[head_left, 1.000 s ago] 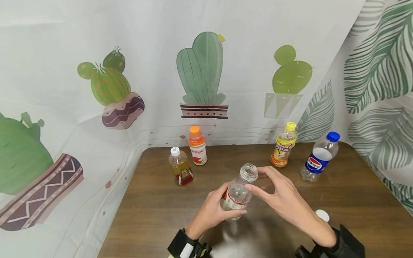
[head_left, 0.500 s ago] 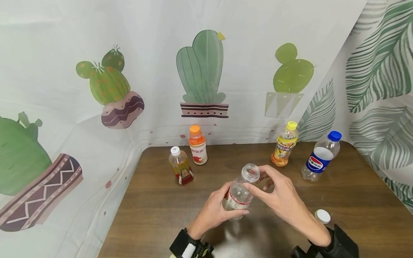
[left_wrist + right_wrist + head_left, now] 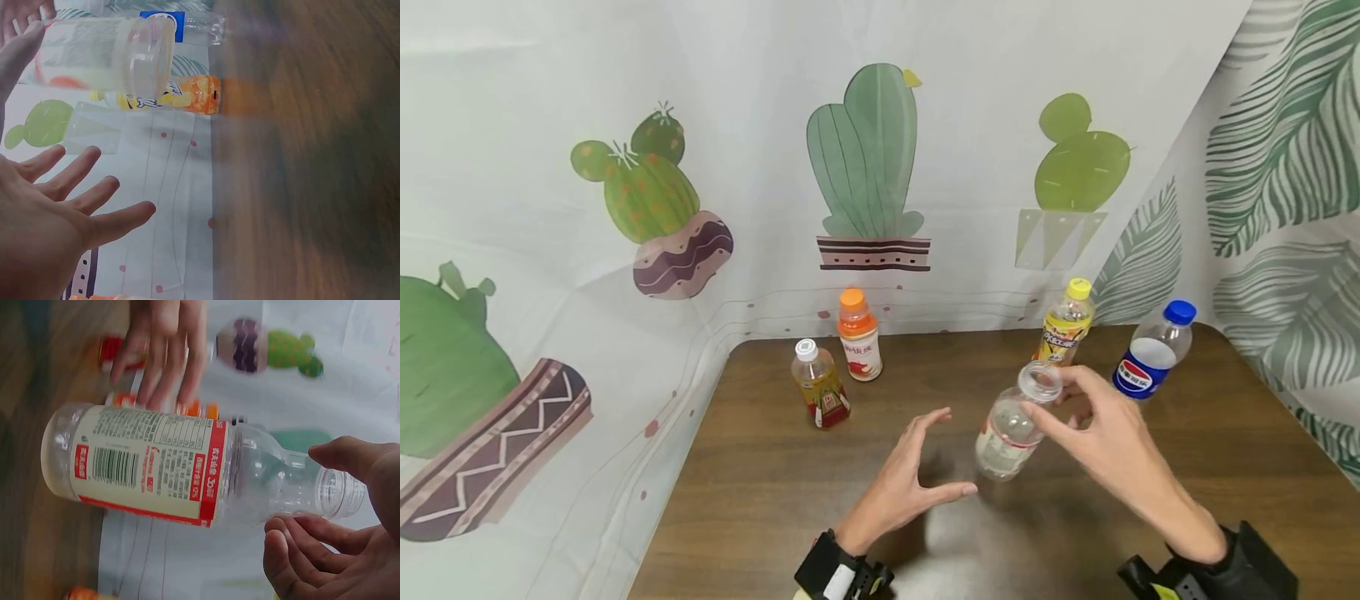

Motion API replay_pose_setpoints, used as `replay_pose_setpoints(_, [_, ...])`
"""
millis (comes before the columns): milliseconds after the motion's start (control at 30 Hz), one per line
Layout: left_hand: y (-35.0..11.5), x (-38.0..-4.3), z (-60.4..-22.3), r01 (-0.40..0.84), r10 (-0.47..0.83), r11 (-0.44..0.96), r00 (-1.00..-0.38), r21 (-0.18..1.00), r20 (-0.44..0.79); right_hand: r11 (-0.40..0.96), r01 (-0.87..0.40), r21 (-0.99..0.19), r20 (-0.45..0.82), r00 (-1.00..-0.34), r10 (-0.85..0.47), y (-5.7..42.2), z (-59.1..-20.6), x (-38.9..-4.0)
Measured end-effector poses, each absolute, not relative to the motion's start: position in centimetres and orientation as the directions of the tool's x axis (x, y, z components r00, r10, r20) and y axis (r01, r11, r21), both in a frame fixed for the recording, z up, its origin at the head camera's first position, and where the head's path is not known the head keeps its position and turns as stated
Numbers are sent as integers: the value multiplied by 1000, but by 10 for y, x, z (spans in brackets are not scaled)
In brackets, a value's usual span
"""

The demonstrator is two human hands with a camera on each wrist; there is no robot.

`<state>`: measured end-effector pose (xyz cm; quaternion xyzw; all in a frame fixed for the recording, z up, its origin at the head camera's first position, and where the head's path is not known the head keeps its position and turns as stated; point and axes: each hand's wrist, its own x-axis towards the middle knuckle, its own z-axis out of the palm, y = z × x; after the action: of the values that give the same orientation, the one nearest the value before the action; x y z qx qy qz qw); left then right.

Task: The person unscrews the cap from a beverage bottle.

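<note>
A clear, uncapped plastic bottle (image 3: 1009, 437) with a cream and red label tilts over the table, its open mouth up and to the right. My right hand (image 3: 1112, 433) pinches it near the neck between thumb and fingers. In the right wrist view the bottle (image 3: 150, 465) lies across the picture, and it looks empty. To its left, my left hand (image 3: 898, 487) is apart from it, thumb and fingers spread with nothing between them. The left wrist view shows those spread fingers (image 3: 125, 219) below the bottle (image 3: 87, 53).
Behind on the brown table (image 3: 760, 517) stand a white-capped bottle of reddish drink (image 3: 823, 392), an orange-capped bottle (image 3: 861, 342), a yellow-capped bottle (image 3: 1066, 325) and a blue-capped Pepsi bottle (image 3: 1146, 358). A cactus-print cloth (image 3: 760, 208) hangs behind the table.
My left hand has let go of the clear bottle. My right hand has carried it to the right and slightly away. The loose white cap is now hidden behind my right forearm.
</note>
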<state>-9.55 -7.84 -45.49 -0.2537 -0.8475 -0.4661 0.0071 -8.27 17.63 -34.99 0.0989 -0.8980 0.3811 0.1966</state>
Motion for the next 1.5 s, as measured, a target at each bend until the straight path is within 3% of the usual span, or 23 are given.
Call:
replay_pose_setpoints(467, [-84, -97, -459, 427, 423, 455, -876, 781, 232, 823, -147, -548, 408, -906, 110, 267, -359, -104])
replay_pose_setpoints(833, [-83, -99, -463, 457, 440, 438, -860, 774, 259, 850, 26, -526, 270, -943, 197, 312, -380, -102])
replay_pose_setpoints(1500, [-82, -97, -466, 426, 457, 419, -862, 802, 219, 854, 46, -518, 213, -960, 181, 330, -401, -100])
